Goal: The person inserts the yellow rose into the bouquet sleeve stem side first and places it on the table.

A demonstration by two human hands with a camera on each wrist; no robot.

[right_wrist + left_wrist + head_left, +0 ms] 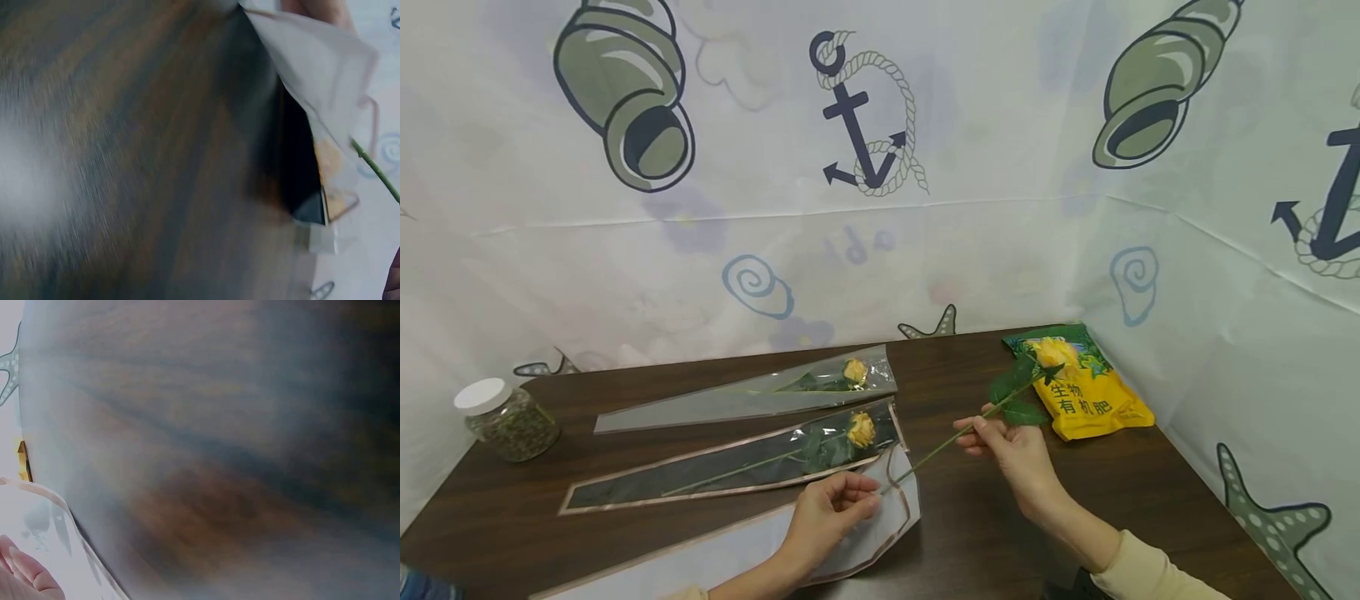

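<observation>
My right hand (1021,462) pinches the green stem of a yellow rose (1017,408) between thumb and fingers. The rose slants, bloom up at the right, and its cut end points down left to the mouth of a white, brown-edged flower sleeve (857,552). At that mouth my left hand (831,518) grips the sleeve with curled fingers. In the right wrist view the sleeve (331,69) is lifted off the table, with the stem (375,167) at its edge. The left wrist view catches only some left fingers (28,572) over the sleeve.
Behind lie a dark-backed sleeve (730,467) and a clear sleeve (700,408), each with a yellow rose inside. A yellow and green fertilizer bag (1097,408) lies at the back right. A white-lidded jar (512,425) stands at the left, on the dark wooden table (970,533).
</observation>
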